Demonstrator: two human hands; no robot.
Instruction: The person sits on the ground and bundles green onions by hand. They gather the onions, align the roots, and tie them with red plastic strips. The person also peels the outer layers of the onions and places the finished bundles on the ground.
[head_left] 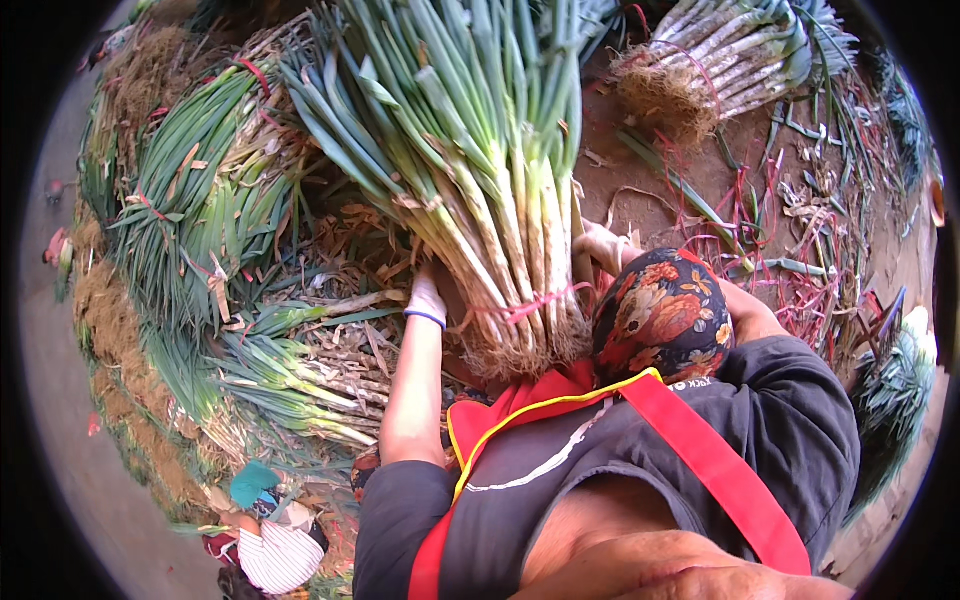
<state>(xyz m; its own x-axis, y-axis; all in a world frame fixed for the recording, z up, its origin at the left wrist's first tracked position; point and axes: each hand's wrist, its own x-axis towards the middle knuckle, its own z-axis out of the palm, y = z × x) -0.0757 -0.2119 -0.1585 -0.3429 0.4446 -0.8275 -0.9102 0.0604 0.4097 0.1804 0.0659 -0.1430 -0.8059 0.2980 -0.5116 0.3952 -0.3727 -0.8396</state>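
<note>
A large bundle of long green onions (pixel 500 190) stands tilted in front of me, green leaves pointing away and roots toward me. Red-pink string (pixel 525 308) circles its white stalks just above the roots. My left hand (pixel 427 298), in a pale glove with a blue cuff edge, presses against the bundle's left side; its fingers disappear behind the stalks. On the opposite side, my right hand (pixel 605 247), gloved too, grips the stalks, fingers partly hidden. The roots hang close to my red apron (pixel 560 385) and flower-patterned knee (pixel 665 315).
Tied green onion bundles (pixel 190 210) are heaped at left, with loose onions (pixel 300 385) nearer me. Another tied bundle (pixel 725 60) lies at far right. Red string scraps (pixel 790 270) and leaf litter cover the ground at right. Another person (pixel 280 555) is at lower left.
</note>
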